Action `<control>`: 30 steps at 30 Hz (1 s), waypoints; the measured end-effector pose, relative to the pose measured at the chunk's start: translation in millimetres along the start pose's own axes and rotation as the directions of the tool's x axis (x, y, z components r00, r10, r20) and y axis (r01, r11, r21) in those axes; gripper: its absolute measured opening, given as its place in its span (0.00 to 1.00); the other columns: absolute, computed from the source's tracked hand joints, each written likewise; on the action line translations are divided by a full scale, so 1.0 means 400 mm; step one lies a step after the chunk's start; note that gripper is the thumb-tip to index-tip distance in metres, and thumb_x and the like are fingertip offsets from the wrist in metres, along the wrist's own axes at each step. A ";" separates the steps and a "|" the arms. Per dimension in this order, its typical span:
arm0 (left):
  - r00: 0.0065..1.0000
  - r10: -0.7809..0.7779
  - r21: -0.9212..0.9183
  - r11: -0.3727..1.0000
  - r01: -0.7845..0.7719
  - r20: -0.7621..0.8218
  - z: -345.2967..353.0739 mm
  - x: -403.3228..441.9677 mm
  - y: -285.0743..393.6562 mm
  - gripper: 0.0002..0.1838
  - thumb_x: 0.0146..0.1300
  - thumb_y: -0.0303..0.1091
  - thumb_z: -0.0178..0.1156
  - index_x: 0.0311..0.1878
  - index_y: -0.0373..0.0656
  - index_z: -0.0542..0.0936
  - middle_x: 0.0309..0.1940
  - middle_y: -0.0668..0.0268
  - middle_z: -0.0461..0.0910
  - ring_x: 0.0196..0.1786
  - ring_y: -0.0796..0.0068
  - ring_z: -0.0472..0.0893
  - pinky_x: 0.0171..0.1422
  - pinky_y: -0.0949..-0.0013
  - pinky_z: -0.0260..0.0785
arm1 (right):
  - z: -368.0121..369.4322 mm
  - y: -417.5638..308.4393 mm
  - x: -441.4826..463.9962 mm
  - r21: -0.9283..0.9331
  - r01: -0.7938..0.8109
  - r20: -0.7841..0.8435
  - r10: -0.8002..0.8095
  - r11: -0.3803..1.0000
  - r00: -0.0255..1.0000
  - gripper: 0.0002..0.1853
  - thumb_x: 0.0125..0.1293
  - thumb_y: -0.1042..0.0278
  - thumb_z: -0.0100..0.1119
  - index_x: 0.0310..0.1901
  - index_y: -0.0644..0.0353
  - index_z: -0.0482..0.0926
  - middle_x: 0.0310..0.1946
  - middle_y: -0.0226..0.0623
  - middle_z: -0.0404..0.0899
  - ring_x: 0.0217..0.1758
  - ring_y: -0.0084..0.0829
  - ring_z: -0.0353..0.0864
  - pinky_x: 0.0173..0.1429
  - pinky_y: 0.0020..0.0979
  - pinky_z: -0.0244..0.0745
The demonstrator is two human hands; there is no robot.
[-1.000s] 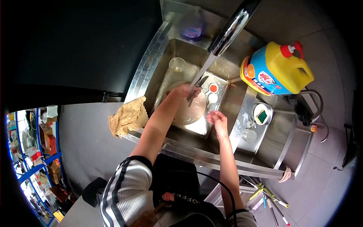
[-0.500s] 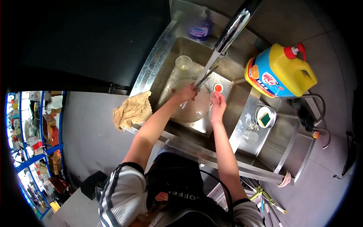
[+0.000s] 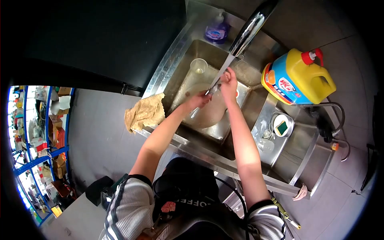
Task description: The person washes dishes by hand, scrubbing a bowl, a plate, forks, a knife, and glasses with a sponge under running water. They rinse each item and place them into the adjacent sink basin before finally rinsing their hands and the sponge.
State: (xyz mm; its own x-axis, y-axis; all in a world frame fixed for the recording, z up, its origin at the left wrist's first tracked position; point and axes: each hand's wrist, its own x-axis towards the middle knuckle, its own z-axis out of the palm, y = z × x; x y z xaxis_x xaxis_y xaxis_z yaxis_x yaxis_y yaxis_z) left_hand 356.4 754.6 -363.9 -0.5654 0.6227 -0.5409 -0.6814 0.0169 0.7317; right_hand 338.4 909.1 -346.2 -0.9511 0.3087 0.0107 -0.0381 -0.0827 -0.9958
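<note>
Over sink (image 3: 202, 49), left hand (image 3: 199, 100) gripping utensil (image 3: 215, 89); right hand (image 3: 229, 85) half-curled

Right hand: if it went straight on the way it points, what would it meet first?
The right hand would probably meet the running water below the tap first; depth is unclear, so it might pass in front or behind.

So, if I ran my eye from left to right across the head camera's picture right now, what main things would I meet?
Blue-framed shelving, tan cloth, the person's left hand, the person's right hand, big yellow jug with a red pump.
</note>
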 end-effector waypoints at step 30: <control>1.000 -0.030 -0.218 0.975 0.029 -0.005 0.077 0.185 0.046 0.06 0.59 0.30 0.54 0.31 0.37 0.71 0.21 0.63 0.72 0.22 0.71 0.74 0.36 0.58 0.78 | -0.254 0.390 -0.266 -0.260 -0.839 -0.099 0.851 0.478 0.516 0.06 0.57 0.70 0.47 0.24 0.57 0.71 0.15 0.29 0.67 0.14 0.24 0.64 0.16 0.26 0.61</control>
State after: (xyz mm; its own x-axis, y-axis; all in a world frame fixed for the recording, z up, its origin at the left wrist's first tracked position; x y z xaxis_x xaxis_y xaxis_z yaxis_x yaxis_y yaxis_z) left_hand 316.1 825.0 -377.6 -0.5467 0.6182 -0.5648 -0.7822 -0.1363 0.6079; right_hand 464.8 959.7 -511.9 -0.4925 0.1826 -0.8509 0.8595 -0.0519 -0.5086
